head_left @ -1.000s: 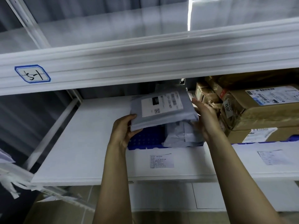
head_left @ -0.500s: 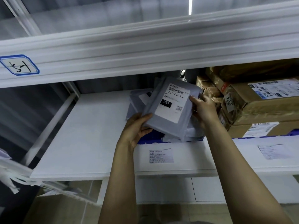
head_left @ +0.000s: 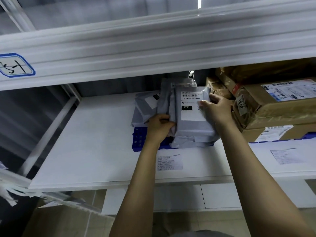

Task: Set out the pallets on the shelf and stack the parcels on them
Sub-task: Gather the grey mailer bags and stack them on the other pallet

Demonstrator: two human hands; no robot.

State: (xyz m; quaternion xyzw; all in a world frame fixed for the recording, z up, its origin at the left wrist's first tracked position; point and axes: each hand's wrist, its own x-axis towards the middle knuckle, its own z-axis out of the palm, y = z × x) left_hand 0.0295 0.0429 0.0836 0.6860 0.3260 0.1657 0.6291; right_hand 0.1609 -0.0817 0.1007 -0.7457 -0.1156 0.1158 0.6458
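A blue pallet lies on the white shelf. Several grey mailer parcels are piled on it. The top grey parcel, with a white label reading 231, lies lengthwise on the pile. My left hand grips its left edge, fingers curled round it. My right hand rests on the parcel's right side, thumb on the label. Another grey parcel lies at the pile's left, further back.
Brown cardboard boxes with labels are stacked at the right on a second blue pallet. The upper shelf beam hangs low over the parcels. A shelf upright stands at the left. Paper labels are stuck on the shelf.
The labelled parcel was tilted up between both hands and now lies flatter and straighter on the pile. My left hand slid to its left edge; the right moved onto the label.
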